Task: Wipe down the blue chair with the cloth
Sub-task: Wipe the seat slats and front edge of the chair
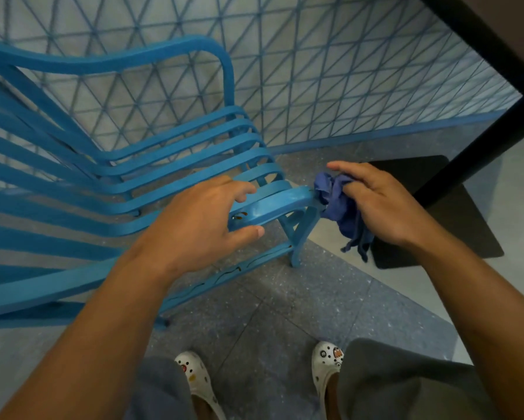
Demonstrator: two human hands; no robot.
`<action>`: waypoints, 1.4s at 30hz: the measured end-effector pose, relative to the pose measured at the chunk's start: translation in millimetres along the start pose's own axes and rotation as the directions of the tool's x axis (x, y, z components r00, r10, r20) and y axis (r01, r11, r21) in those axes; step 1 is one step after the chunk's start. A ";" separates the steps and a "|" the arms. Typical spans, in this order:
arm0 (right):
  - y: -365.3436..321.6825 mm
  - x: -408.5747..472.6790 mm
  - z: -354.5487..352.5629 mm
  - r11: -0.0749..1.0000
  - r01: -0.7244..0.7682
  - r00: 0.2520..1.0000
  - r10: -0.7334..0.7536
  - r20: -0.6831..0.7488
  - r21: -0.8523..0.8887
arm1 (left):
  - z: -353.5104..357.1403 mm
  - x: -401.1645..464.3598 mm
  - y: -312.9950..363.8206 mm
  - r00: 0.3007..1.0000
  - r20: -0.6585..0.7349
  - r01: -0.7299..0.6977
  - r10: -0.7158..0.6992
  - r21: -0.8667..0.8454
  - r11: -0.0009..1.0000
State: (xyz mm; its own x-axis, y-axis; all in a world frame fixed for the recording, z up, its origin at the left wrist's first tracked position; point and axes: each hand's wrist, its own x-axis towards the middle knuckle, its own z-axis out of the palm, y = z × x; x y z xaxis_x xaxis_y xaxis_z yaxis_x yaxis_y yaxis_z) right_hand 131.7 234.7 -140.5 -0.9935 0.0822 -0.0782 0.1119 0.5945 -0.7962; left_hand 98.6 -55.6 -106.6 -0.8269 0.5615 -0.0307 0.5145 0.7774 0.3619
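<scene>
The blue slatted chair (109,165) fills the left half of the view, its near armrest (280,204) pointing right. My left hand (200,222) grips that armrest, fingers over the top and thumb underneath. My right hand (379,204) holds a bunched dark blue cloth (338,204) against the front end of the armrest, with the cloth's loose tail hanging down beside the chair's front leg (300,237).
A table's black base plate (454,213) and black post (454,165) stand on the floor just right of my right hand, under a dark tabletop edge (497,50). A blue lattice-patterned wall (330,71) runs behind the chair. My feet in white clogs (327,365) stand on grey speckled floor.
</scene>
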 end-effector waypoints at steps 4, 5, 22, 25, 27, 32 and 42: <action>5.1 9.5 3.9 0.994 -0.085 0.996 0.083 -0.039 -0.063 | 11.5 9.1 12.4 0.999 -0.039 -0.012 0.011 -0.023 1.000; 3.3 10.2 6.4 0.996 -0.063 0.997 0.060 -0.049 -0.058 | 13.7 11.9 14.6 0.999 -0.050 -0.016 0.015 -0.023 1.000; 0.3 15.1 42.7 0.995 0.101 0.991 -0.101 -0.086 -0.005 | 24.2 21.8 15.0 0.993 -0.117 0.027 -0.034 -0.063 0.998; 8.9 20.5 43.5 0.995 0.026 0.995 -0.017 -0.097 0.093 | 24.7 20.4 14.3 0.992 -0.122 0.025 -0.032 -0.064 0.998; 22.5 23.9 45.8 0.972 -0.154 0.983 0.169 -0.074 0.179 | 24.6 19.4 14.9 0.992 -0.125 0.023 -0.031 -0.063 0.998; 28.3 25.8 51.8 0.874 -0.352 0.923 0.384 -0.031 0.336 | 23.7 18.9 14.6 0.993 -0.117 0.017 -0.024 -0.060 0.998; -4.7 18.0 39.0 0.989 -0.119 0.985 0.129 -0.116 0.087 | 20.9 15.0 9.8 0.997 -0.079 0.012 -0.017 -0.060 0.998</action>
State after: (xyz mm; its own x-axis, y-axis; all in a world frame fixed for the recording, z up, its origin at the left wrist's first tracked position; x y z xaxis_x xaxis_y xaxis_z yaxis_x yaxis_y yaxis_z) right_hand 112.6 202.2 -161.5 -0.9618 0.2504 -0.1104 0.2277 0.5087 -0.8303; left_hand 96.0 -33.7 -123.0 -0.8508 0.5242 0.0366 0.4898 0.7659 0.4166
